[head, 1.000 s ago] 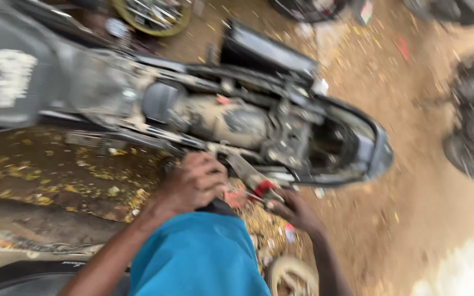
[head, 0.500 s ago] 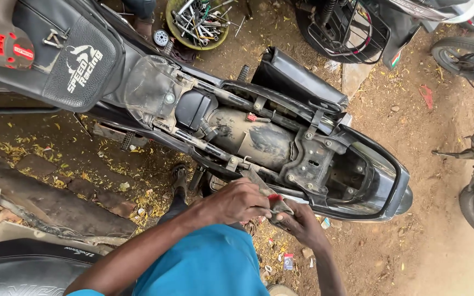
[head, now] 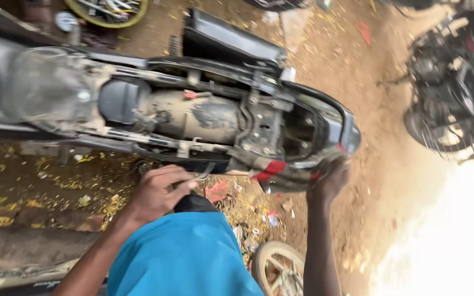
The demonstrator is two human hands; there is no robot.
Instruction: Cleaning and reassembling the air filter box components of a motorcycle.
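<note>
1. Scooter, stripped of its seat and side covers, lies across the view just beyond both hands, its dusty frame and grey tank bare.
2. Left hand sits low, right under the scooter's lower frame rail, fingers curled closed around a thin metal piece that pokes out toward the frame; too blurred to say what kind of piece it is.
3. Right hand is up at the tail end, fingers wrapped onto the edge of a loose body panel, grey with a red stripe, which hangs against the underside of the rear.
4. Between the two hands, on the ground, lies a flat reddish scrap among yellow leaf litter.
5. Beyond the fingers of the left hand, on the far side of the scooter, a black seat leans tilted against the frame.
6. Nearer the person than either hand: a blue-clad knee, and just right of it a pale wheel rim on the dirt.
7. Well off to the right of the right hand, another motorcycle stands apart on the bare earth.
8. Far beyond the left hand, top edge, a yellow-rimmed tray holds tools.
</note>
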